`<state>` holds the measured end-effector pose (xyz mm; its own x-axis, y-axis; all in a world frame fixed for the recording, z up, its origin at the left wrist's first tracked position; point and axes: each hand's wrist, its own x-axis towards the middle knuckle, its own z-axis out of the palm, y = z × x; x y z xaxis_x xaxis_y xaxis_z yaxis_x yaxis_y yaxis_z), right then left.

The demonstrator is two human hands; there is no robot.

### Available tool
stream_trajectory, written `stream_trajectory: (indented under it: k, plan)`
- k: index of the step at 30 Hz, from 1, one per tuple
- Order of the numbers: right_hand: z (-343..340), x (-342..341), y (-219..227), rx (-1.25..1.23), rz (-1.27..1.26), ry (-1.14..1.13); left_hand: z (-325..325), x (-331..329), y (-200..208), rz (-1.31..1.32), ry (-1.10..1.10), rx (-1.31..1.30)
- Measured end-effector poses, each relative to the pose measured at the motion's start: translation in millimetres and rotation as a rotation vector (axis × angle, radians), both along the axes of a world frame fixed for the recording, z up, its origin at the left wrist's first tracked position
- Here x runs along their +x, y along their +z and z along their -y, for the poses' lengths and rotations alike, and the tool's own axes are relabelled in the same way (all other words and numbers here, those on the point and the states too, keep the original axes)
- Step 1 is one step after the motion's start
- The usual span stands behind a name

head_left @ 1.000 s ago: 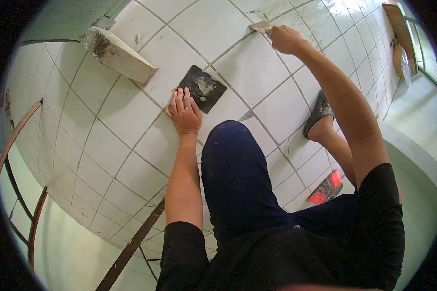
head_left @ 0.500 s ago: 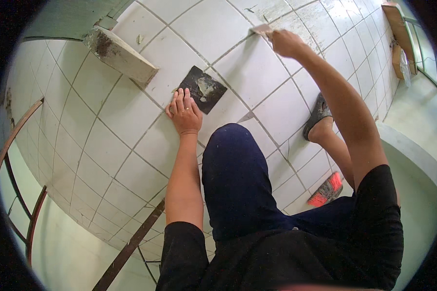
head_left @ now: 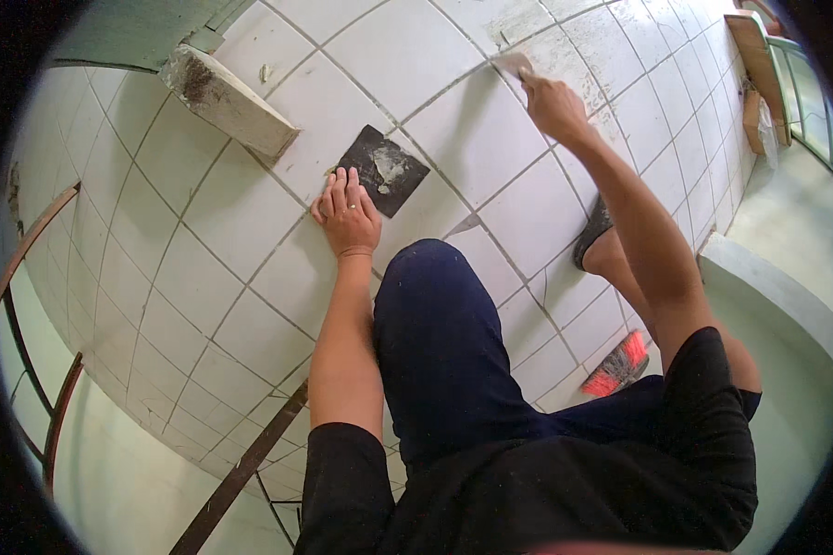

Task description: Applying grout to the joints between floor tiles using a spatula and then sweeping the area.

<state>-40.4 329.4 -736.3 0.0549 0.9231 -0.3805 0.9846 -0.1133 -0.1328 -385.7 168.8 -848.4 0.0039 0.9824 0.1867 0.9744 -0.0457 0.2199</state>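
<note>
My right hand [head_left: 555, 109] is closed around the handle of a putty knife [head_left: 511, 64], its pale blade at the tiled floor near a joint. My left hand [head_left: 348, 215] lies on the floor with fingers stretched out, the fingertips at the near left edge of a flat black square sheet [head_left: 405, 191]. On that sheet sits a smear of whitish paste [head_left: 388, 165]. White square tiles [head_left: 477, 129] with grey joints surround both hands. A small chipped, grey spot [head_left: 466, 224] shows at a tile corner close to my knee.
A stained rectangular block [head_left: 231, 104] juts out at the upper left. A red-and-black brush head [head_left: 618, 363] lies beside my leg. Dark railings [head_left: 241, 472] stand at lower left. At the right are a low curved ledge [head_left: 777, 282] and a cardboard box [head_left: 755, 120].
My right hand with the putty knife has moved slightly right and down, and its forearm has swung with it. The left hand stays by the black sheet.
</note>
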Motion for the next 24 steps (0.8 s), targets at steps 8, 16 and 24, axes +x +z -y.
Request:
stream_trajectory:
  k: [8,16,24]
  plan:
    - [-25.9,-24.8,-13.6,-0.091,0.038,-0.128,-5.4,16.5,-1.4,0.024,-0.017,0.0]
    - [-106.9,-16.9,-28.2,-0.13,-0.168,-0.204,3.4,-3.7,-1.8,-0.042,-0.015,0.012]
    - [-65.6,-1.1,-4.8,-0.116,-0.203,-0.097,5.3,-18.5,-0.6,-0.05,0.001,-0.032]
